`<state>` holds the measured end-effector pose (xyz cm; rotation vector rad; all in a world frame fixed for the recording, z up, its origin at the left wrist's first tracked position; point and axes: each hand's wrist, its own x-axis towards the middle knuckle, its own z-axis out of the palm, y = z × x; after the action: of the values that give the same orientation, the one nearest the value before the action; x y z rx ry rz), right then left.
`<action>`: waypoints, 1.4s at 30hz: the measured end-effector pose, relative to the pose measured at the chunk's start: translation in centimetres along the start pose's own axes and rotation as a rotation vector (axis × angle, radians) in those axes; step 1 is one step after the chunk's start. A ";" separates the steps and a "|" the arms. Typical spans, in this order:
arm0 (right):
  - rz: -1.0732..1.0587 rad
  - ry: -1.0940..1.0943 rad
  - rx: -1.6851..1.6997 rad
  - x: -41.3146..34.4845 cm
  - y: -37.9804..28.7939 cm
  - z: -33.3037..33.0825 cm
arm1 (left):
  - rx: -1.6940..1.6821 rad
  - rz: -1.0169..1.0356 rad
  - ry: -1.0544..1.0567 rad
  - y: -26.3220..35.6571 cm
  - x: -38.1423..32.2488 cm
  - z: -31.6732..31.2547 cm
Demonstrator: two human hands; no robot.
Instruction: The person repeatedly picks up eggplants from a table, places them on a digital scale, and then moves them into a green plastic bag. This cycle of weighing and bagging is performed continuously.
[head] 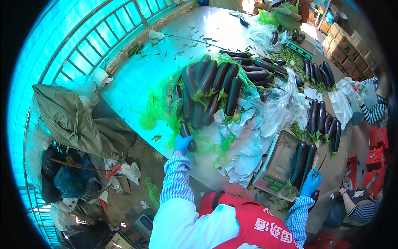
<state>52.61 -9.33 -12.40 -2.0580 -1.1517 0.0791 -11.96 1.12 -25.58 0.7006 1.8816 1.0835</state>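
My left hand (182, 144), in a blue glove, grips a dark eggplant (185, 128) at the near edge of a large eggplant pile (214, 81). That pile lies in an opened green plastic bag (152, 107). My right hand (312, 183), gloved in blue too, holds a small knife (323, 162) with its thin blade pointing away from me. Beside this hand, two long eggplants (300, 160) rest side by side on the right part of a digital scale (281, 146). Its green displays are lit. Another eggplant (314, 196) shows partly behind my right wrist.
Crumpled paper (245, 165) and clear plastic (276, 109) lie between pile and scale. Eggplant rows (323, 121) line the table's right side. A second scale (300, 49) stands farther back. People (371, 99) work at the right and far end. A tarp (74, 121) hangs at left.
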 end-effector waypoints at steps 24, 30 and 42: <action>-0.889 -0.575 -0.079 -10.6 -19.7 5.1 | -0.026 0.033 -1.057 9.8 -25.2 5.9; -0.867 -0.603 -0.206 -11.9 -14.3 2.0 | 0.082 -0.187 -1.316 10.8 -26.0 4.3; -0.183 -0.055 0.036 -0.8 -5.6 -12.6 | 0.740 1.660 -1.036 19.2 -26.0 17.7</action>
<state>53.19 -15.66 -0.10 -1.9207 -1.3572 0.0668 17.44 -2.71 -3.62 2.7818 0.3949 0.4414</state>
